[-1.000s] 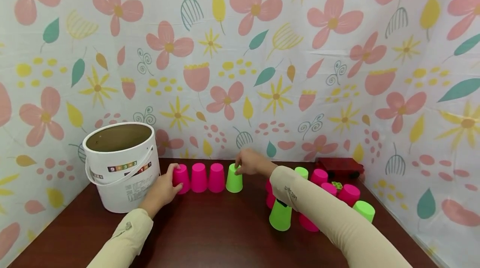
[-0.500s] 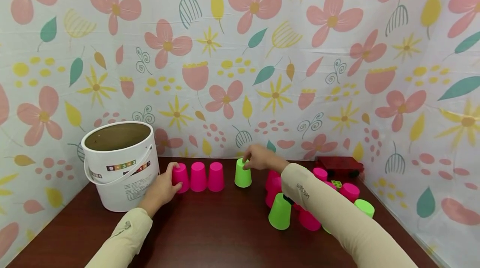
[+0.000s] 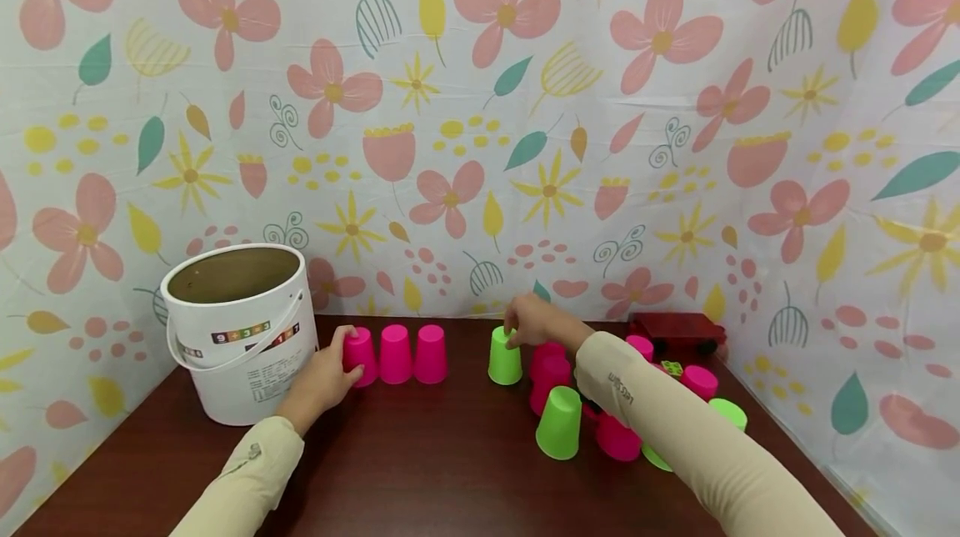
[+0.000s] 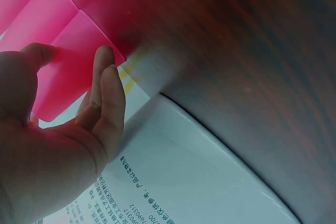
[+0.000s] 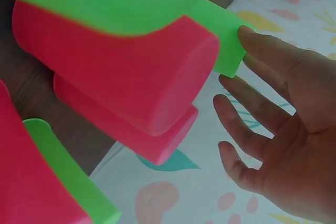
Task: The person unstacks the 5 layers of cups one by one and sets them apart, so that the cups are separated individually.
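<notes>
Three pink cups stand upside down in a row near the back of the table. My left hand holds the leftmost pink cup, thumb on its near side and fingers around its left; in the left wrist view this pink cup lies between thumb and fingers. Beside it are the middle pink cup and the right-hand pink cup. Further right, a green cup stands upside down, apart from the row. My right hand pinches its top; the right wrist view shows thumb and fingertips at its narrow end.
A white bucket with a handle stands left of my left hand. Several pink and green cups, including a green cup in front, crowd under my right forearm. A red toy vehicle sits at the back right. Patterned cloth hangs behind the table.
My right hand has moved the green cup rightward, away from the pink row, so a gap now lies between them. The left hand stays on the leftmost pink cup.
</notes>
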`<state>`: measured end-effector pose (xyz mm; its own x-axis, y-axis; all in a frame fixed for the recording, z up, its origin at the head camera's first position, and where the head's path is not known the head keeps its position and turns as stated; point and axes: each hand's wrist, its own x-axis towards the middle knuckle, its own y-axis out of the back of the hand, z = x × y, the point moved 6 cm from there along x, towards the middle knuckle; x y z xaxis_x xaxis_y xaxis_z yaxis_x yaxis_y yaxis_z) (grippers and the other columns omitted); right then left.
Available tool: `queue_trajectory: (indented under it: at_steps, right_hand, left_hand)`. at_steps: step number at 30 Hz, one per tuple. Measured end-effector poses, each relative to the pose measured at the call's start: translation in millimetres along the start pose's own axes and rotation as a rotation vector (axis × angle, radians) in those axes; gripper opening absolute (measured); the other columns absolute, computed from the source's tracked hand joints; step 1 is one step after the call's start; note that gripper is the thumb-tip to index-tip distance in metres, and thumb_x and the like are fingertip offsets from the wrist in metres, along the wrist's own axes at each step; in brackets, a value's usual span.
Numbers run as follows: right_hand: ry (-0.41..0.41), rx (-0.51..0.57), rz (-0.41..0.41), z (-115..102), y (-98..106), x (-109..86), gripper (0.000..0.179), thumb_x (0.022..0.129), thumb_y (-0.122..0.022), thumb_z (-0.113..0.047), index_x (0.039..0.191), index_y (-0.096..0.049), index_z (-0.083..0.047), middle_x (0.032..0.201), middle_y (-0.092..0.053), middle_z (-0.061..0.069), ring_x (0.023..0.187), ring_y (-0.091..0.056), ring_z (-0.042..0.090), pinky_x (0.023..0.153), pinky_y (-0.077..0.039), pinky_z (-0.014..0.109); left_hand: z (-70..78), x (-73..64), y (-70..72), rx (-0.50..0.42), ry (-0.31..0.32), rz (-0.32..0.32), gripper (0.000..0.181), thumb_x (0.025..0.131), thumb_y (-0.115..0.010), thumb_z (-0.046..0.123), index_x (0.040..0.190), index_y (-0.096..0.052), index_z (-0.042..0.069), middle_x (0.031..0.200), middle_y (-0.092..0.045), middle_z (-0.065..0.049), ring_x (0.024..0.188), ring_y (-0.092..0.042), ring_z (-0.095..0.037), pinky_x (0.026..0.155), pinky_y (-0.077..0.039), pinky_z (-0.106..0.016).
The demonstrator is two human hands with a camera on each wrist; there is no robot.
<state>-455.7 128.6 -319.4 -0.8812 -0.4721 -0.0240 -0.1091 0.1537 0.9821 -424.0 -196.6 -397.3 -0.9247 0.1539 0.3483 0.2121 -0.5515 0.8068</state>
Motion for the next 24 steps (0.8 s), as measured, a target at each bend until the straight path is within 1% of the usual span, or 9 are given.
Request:
queue_trajectory:
  at_steps: [2,7,11,13,15,19,21,24]
  right_hand:
    - [-0.027,0.005,-0.009,3,0,-1.9,0.016,0.081,-0.083,-0.018,0.09,-0.076,-0.007,0.08,-0.066,-0.001,0.074,-0.058,0.013,0.066,-0.05,0.029]
    - [-0.062,0.009,-0.039,9,1,-6.4,0.018,0.08,-0.084,-0.019,0.09,-0.075,-0.008,0.084,-0.067,0.0,0.079,-0.061,0.014,0.07,-0.052,0.031]
    - [-0.067,0.007,-0.057,12,3,-7.6,0.021,0.08,-0.083,-0.017,0.095,-0.074,-0.005,0.088,-0.069,0.002,0.083,-0.062,0.016,0.074,-0.053,0.032]
    - [-0.065,0.023,-0.051,11,5,-7.4,0.023,0.08,-0.083,-0.015,0.098,-0.074,-0.003,0.091,-0.07,0.003,0.086,-0.062,0.017,0.077,-0.053,0.033]
    - [-0.05,0.039,-0.034,8,8,-7.3,0.027,0.081,-0.081,-0.015,0.102,-0.072,-0.001,0.096,-0.07,0.006,0.091,-0.063,0.02,0.08,-0.053,0.036]
    - [-0.022,0.071,0.012,-5,12,-5.1,0.028,0.084,-0.078,-0.017,0.106,-0.07,-0.003,0.11,-0.069,0.011,0.104,-0.063,0.026,0.089,-0.052,0.04]
    - [-0.003,0.084,0.024,-13,12,-2.9,0.027,0.085,-0.078,-0.018,0.107,-0.07,-0.004,0.115,-0.068,0.014,0.109,-0.062,0.029,0.091,-0.051,0.041]
    - [-0.002,0.122,0.042,-25,12,1.3,0.028,0.086,-0.077,-0.018,0.11,-0.069,-0.004,0.12,-0.066,0.016,0.115,-0.06,0.032,0.093,-0.05,0.042]
  left_hand:
    - [-0.5,0.0,-0.5,-0.002,-0.001,-0.001,0.062,0.086,-0.075,0.014,0.133,-0.034,0.009,0.1,-0.068,-0.023,0.083,-0.066,-0.033,0.078,-0.052,-0.049]
    - [-0.2,-0.2,-1.0,0.001,0.005,-0.013,0.062,0.086,-0.075,0.014,0.132,-0.033,0.01,0.1,-0.068,-0.023,0.082,-0.066,-0.033,0.077,-0.052,-0.048]
    - [0.5,0.3,-0.6,-0.005,0.016,-0.028,0.063,0.087,-0.074,0.014,0.133,-0.033,0.01,0.101,-0.067,-0.023,0.083,-0.065,-0.032,0.077,-0.052,-0.048]
    - [0.7,0.3,0.2,-0.008,0.025,-0.031,0.063,0.087,-0.074,0.014,0.133,-0.033,0.01,0.103,-0.067,-0.023,0.084,-0.065,-0.032,0.078,-0.052,-0.048]
    - [1.5,0.5,1.0,-0.006,0.025,-0.028,0.063,0.087,-0.075,0.014,0.133,-0.033,0.01,0.103,-0.067,-0.023,0.084,-0.065,-0.032,0.078,-0.052,-0.048]
    - [1.4,0.8,1.0,0.001,0.024,-0.027,0.063,0.087,-0.075,0.014,0.134,-0.033,0.01,0.103,-0.067,-0.023,0.084,-0.065,-0.032,0.079,-0.052,-0.048]
    - [1.0,0.6,0.2,0.005,0.026,-0.028,0.063,0.087,-0.075,0.015,0.134,-0.033,0.01,0.103,-0.068,-0.023,0.084,-0.066,-0.032,0.079,-0.052,-0.048]
    - [2.0,0.6,-0.6,-0.002,0.015,-0.024,0.063,0.086,-0.075,0.014,0.133,-0.033,0.009,0.101,-0.068,-0.023,0.083,-0.066,-0.032,0.078,-0.052,-0.048]
